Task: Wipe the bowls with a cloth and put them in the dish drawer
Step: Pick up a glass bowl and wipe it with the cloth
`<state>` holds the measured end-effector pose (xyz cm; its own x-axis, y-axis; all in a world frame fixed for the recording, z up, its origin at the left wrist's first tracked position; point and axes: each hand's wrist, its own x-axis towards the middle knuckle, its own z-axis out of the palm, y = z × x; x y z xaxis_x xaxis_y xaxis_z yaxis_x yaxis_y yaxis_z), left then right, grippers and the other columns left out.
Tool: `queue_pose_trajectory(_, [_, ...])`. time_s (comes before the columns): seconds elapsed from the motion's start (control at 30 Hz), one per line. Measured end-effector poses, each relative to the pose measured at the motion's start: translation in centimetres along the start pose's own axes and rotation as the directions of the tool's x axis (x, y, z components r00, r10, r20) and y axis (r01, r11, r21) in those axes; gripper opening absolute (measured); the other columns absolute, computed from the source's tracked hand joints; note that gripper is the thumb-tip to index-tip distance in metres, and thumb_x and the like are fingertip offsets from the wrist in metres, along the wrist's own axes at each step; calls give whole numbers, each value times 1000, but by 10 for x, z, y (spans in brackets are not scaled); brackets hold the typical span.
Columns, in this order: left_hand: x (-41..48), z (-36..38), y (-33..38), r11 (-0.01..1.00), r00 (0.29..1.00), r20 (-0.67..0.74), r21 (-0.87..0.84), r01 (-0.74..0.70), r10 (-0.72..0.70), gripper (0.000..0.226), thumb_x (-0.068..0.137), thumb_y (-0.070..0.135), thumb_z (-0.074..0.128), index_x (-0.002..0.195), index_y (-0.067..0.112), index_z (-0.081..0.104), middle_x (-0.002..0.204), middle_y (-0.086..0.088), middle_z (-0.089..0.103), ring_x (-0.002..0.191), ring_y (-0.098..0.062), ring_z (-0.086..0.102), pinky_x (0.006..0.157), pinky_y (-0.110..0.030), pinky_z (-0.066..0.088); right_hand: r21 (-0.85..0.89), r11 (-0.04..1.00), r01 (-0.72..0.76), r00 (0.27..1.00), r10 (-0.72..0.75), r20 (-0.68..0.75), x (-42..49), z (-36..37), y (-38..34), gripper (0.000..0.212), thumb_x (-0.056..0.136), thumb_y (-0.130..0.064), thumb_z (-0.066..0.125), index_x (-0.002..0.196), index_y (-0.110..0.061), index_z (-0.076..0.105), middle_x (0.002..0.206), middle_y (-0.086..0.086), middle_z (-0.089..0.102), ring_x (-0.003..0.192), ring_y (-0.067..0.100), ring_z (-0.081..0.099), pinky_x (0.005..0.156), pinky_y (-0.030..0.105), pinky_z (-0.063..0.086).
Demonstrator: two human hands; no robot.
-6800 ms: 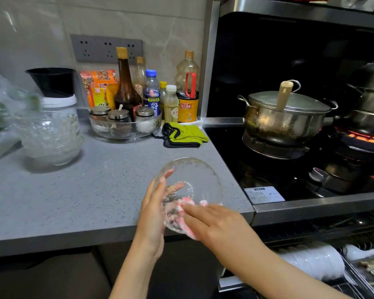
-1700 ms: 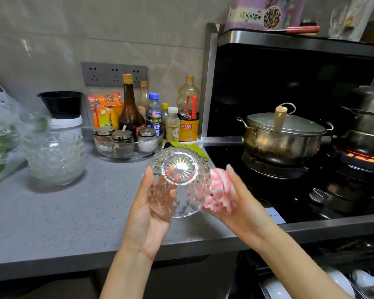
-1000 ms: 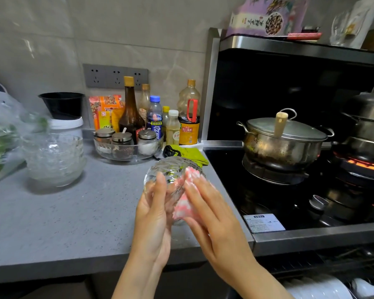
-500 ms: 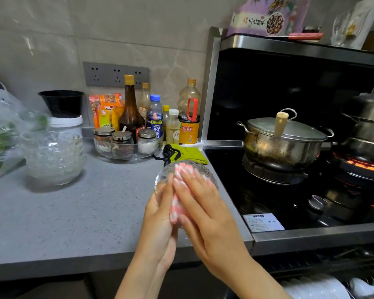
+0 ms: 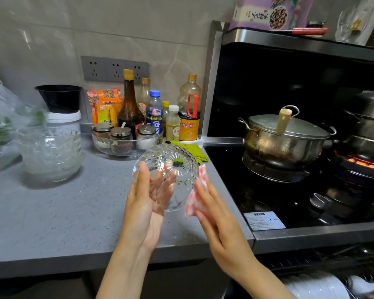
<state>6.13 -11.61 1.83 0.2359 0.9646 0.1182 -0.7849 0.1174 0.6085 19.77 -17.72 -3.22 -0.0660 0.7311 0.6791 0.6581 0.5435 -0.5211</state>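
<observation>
Grey speckled countertop (image 5: 52,212), matte, set against pale tiled wall; black glass hob to its right.

Left hand (image 5: 147,203): grasps the glass bowl (image 5: 168,169) at the rim, thumb up the outer wall, fingers visible through the glass. Bowl is clear, faceted, with a star-cut base. It is tilted, base facing away, and held in the air above the counter's front right corner.

Right hand (image 5: 220,221): fingers nearly straight, pressing a pink-and-white checked cloth (image 5: 195,197) against the bowl's right wall. Thumb hidden, so the hold on the cloth is unconfirmed.

Behind the bowl: crumpled yellow-green rag (image 5: 194,152), partly covered by the bowl. Round clear tray (image 5: 125,145) with three metal-lidded jars. Bottles behind it: tall brown glass bottle (image 5: 129,104); blue-capped bottle (image 5: 154,113) and oil bottle (image 5: 189,117) with red handle, both labelled in Chinese characters too small to read.

Far left: stack of glass bowls (image 5: 50,154), same cut pattern, count unclear.

Hob: scorched steel pot (image 5: 283,139), lidded, wooden handle protruding. White sticker (image 5: 265,221), print illegible.

Lower right: dish drawer (image 5: 317,285) with white plates, cut off by the frame edge.
</observation>
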Motion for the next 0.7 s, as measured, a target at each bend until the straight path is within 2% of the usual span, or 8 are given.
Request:
queue_pose_trajectory(0.1, [3,-7,-3,1000,999,-25,20,22,-21,40,78,39,56,108,13,57,90,-4,75,70,-9,71,54,-16,55,49,997,-63,997,65,-40,5,-13,18,55,100,-10,45,151,-21,27,159,-7,20,146,10,20,116,23,23])
queue_pose_trajectory(0.2, [2,-19,-6,999,998,-61,40,37,-34,26,77,38,58,93,18,56,94,-6,74,74,-13,73,53,-17,55,-78,980,-185,982,188,30,4,-35,53,55,98,-8,50,149,-18,31,158,-11,21,145,5,20,117,24,21])
queue_pose_trajectory(0.3, [0,-29,-8,997,996,-75,54,48,-44,23,78,37,57,91,18,55,92,-6,75,75,-13,72,53,-17,56,-358,882,-305,873,410,265,-7,-47,77,51,100,-26,47,148,-28,30,156,-19,14,144,-1,16,119,29,19])
queue_pose_trajectory(0.4, [-2,-34,-12,994,994,-80,78,74,-68,25,78,36,57,94,17,56,91,-6,75,74,-12,72,56,-17,57,-521,809,-273,790,497,358,-16,-48,81,48,101,-42,37,148,-34,28,155,-21,13,145,-2,9,119,27,6])
queue_pose_trajectory(0.5, [-6,-32,-19,990,993,-53,88,111,-107,28,78,36,56,97,16,58,91,-6,75,73,-12,72,54,-17,56,-336,854,-397,818,495,291,-18,-53,73,45,99,-41,39,142,-42,29,151,-26,15,142,-9,6,121,32,6])
queue_pose_trajectory(0.57, [-9,-27,-26,984,989,-31,95,150,-148,33,78,36,56,103,14,59,89,-4,75,71,-11,72,52,-17,55,-60,873,-484,859,488,156,-18,-59,61,42,92,-40,46,133,-45,38,149,-21,31,138,-11,22,119,28,19])
queue_pose_trajectory(0.63, [-12,-20,-37,974,981,-10,121,191,-192,35,76,37,56,103,14,61,86,-3,75,68,-10,72,51,-16,54,235,824,-515,853,520,46,-21,-70,49,39,89,-39,54,127,-39,50,137,-17,52,129,-3,44,110,26,36])
queue_pose_trajectory(0.7, [-17,-10,-52,958,967,43,151,243,-252,40,74,36,57,106,12,61,84,-3,75,68,-11,71,51,-17,54,464,716,-522,827,558,68,-31,-87,43,44,88,-43,64,129,-30,55,132,-11,59,122,10,56,102,28,46])
